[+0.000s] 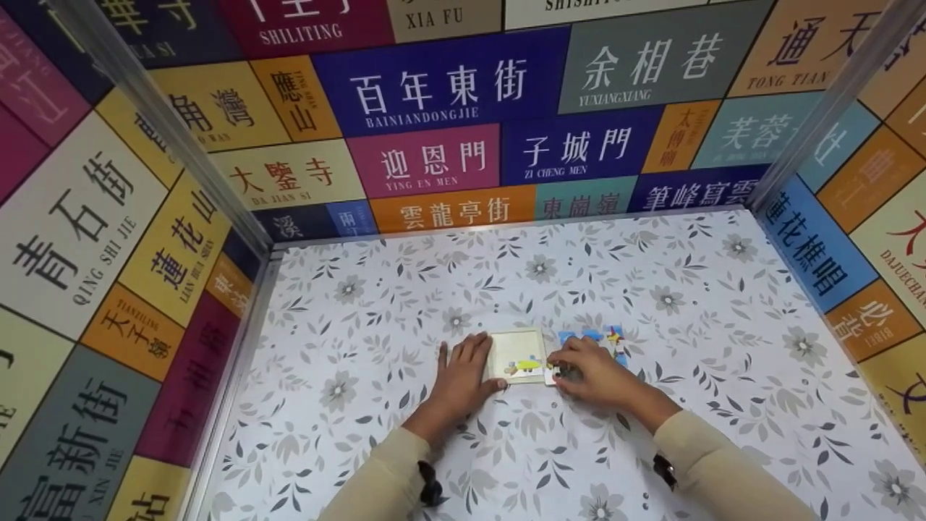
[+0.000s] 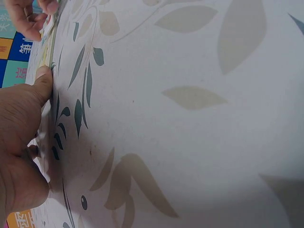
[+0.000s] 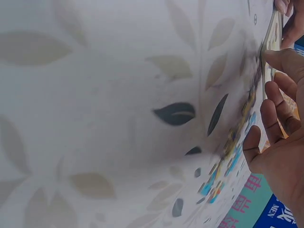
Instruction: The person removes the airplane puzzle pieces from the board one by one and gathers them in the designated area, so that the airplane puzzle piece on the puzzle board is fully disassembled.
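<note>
A shallow light wooden tray (image 1: pixel 515 339) lies on the table with a few coloured puzzle pieces (image 1: pixel 527 365) along its near side. My left hand (image 1: pixel 463 376) rests against the tray's left side, fingers spread toward the far corner and thumb (image 2: pixel 44 78) at the near edge. Thumb and fingertips of my right hand (image 1: pixel 589 373) pinch a small pale-edged puzzle piece (image 1: pixel 551 375) at the tray's right edge. The print on that piece is mostly hidden by the fingers. Blue and multicoloured pieces (image 1: pixel 616 337) lie just beyond the right hand, partly covered by it.
A white tabletop (image 1: pixel 376 434) with a grey leaf and flower pattern spreads around the hands. Panels with coloured street-name signs (image 1: pixel 434 155) enclose its back and sides, joined by metal corner posts (image 1: pixel 825 116).
</note>
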The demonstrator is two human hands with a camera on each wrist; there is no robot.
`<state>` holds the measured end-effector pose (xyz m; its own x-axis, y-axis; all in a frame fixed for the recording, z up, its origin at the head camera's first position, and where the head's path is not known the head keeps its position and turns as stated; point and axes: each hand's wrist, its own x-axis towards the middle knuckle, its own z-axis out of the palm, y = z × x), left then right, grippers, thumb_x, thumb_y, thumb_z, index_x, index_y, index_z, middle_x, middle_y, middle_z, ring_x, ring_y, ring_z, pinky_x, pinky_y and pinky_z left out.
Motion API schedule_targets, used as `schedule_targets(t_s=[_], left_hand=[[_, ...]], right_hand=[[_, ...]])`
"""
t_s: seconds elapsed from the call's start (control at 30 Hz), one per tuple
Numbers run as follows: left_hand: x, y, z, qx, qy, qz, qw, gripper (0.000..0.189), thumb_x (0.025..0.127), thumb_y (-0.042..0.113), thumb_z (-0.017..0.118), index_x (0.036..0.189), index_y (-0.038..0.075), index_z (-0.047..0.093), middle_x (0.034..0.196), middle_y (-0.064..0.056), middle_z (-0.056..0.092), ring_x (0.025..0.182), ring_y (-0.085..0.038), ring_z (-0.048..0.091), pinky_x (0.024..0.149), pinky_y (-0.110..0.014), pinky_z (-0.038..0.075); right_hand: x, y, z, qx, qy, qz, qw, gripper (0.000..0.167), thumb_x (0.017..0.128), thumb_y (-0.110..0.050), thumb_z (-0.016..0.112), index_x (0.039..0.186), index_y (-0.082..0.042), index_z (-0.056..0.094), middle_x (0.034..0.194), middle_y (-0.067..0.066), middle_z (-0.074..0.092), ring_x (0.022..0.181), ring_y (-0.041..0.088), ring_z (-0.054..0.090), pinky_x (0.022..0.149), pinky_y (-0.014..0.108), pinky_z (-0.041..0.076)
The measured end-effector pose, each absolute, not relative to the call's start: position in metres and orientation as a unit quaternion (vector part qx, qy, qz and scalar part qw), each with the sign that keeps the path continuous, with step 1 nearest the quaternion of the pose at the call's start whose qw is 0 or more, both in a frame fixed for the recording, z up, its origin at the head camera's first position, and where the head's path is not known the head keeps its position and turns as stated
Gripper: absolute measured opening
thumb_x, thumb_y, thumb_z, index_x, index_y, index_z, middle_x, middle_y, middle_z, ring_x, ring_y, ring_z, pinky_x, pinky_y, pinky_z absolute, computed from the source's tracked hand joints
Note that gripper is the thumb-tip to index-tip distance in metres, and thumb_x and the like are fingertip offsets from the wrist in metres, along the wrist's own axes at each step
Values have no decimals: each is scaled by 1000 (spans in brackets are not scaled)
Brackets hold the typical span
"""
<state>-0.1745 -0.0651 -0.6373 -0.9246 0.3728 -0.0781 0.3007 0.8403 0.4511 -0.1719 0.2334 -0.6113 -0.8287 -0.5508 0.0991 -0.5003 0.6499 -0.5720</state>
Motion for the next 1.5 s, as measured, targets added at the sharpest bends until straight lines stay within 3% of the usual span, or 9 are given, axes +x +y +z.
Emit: schedule_targets(t_s=[0.23, 0.4, 0.73, 1.0, 1.5], left_hand=[[-174, -65, -636, 176, 954, 228, 86, 85, 104, 50, 72, 171, 10, 39, 178, -10, 38, 167, -34, 33, 135, -73, 15], [-173, -66, -636, 176, 954, 228, 85, 85, 103, 50, 73, 171, 11, 40, 177, -10, 38, 168, -35, 33, 135, -73, 15], [-172, -66, -638, 176, 954, 229, 82, 83, 104, 48, 74, 170, 11, 41, 177, -10, 40, 167, -36, 34, 134, -73, 17], [-173, -65, -636, 178, 954, 224, 93, 83, 106, 51, 70, 172, 11, 38, 179, -9, 36, 168, -36, 32, 135, -73, 16], [-173, -65, -636, 177, 954, 225, 89, 84, 104, 50, 72, 171, 11, 39, 178, -9, 37, 168, -34, 32, 135, -72, 17]], right_hand=[[-163, 254, -614, -285, 909, -303, 21, 27, 97, -13, 84, 122, -9, 81, 105, 6, 66, 95, 14, 49, 82, 37, 43], [-158, 264, -616, -286, 909, -302, 32, 30, 97, -14, 84, 126, -8, 81, 108, 7, 66, 93, 12, 46, 81, 36, 38], [-153, 268, -617, -291, 907, -301, 49, 37, 91, -11, 88, 127, -8, 82, 108, 8, 66, 92, 10, 45, 80, 33, 41], [-150, 269, -616, -296, 900, -317, 42, 33, 93, -13, 85, 126, -8, 82, 104, 7, 65, 89, 7, 40, 78, 31, 36], [-149, 270, -612, -280, 906, -313, 60, 34, 94, -17, 86, 128, -10, 82, 107, 5, 64, 91, 9, 44, 79, 31, 39]])
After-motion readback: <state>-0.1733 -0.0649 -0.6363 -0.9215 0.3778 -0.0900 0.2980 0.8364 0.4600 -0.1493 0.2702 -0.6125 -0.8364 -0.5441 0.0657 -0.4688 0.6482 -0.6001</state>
